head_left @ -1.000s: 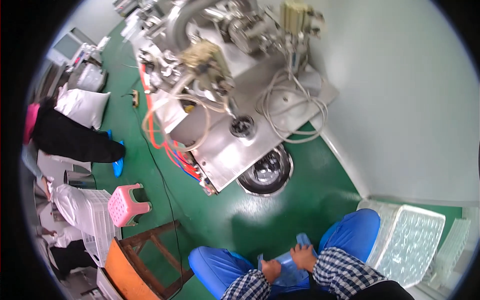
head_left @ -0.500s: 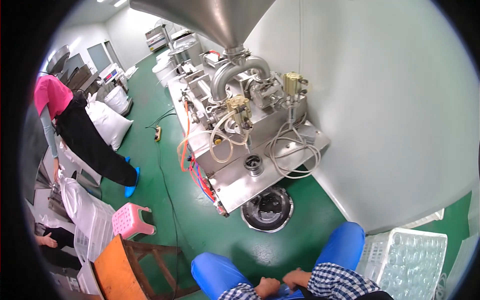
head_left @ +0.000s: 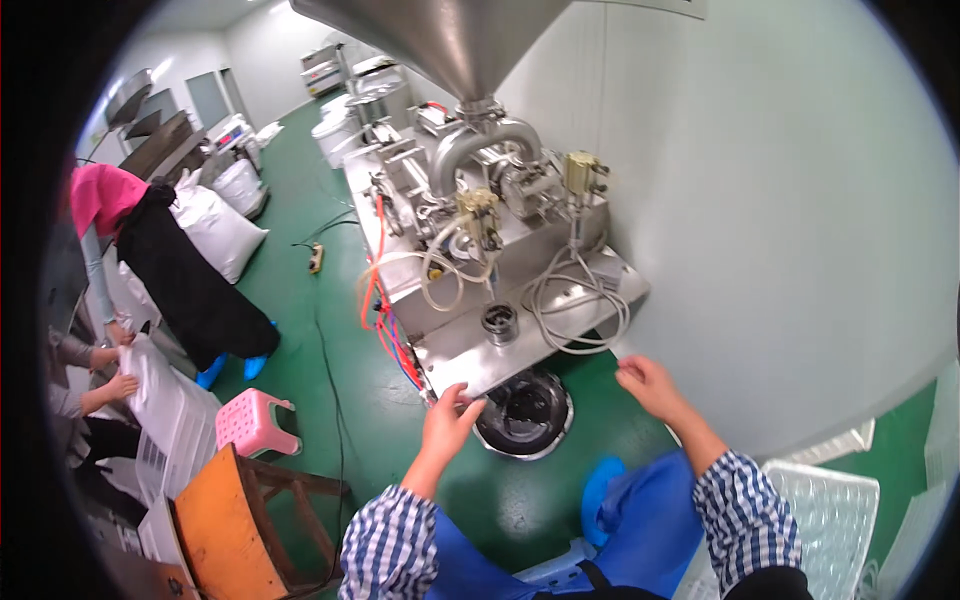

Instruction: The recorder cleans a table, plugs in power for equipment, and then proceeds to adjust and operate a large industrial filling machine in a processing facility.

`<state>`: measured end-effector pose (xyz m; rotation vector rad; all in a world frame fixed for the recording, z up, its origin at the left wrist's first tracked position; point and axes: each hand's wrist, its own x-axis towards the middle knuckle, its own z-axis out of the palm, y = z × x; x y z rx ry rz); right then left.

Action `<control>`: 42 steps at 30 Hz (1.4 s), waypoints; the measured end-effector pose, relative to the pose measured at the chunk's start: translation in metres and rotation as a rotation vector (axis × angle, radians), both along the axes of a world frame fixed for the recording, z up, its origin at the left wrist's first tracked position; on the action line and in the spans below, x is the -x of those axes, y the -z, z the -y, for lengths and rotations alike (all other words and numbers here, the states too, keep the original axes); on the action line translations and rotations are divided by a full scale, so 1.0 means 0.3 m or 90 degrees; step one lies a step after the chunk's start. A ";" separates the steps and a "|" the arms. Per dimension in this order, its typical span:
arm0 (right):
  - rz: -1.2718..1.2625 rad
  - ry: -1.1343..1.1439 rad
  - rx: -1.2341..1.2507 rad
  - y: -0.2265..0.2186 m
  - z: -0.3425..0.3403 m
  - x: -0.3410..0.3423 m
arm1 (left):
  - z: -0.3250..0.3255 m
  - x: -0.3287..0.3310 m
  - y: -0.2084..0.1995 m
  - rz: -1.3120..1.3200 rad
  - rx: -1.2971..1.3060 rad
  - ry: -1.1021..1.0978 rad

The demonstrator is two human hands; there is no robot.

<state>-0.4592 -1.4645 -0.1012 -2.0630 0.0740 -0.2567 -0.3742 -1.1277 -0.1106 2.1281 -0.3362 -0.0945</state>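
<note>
Black basin — looks stiff-walled, probably slick; I'd hold opposite rim edges. My left hand nearby, fingers parted; right hand loosely half-curled — both look empty.

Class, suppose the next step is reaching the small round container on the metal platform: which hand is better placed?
Probably the left hand: it appears nearer the container in this view. The right hand looks farther off, with the coiled hose between it and the container.
</note>
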 end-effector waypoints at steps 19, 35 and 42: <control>-0.160 -0.163 -0.303 -0.107 -0.052 0.016 | 0.393 -0.336 0.130 0.125 -0.161 -0.279; -0.740 0.275 -0.352 1.177 -0.411 0.002 | -0.055 0.271 0.270 -0.054 0.012 -0.189; -0.683 0.438 -0.603 0.978 -0.516 -0.090 | -0.031 0.434 0.402 -0.157 -0.028 -0.157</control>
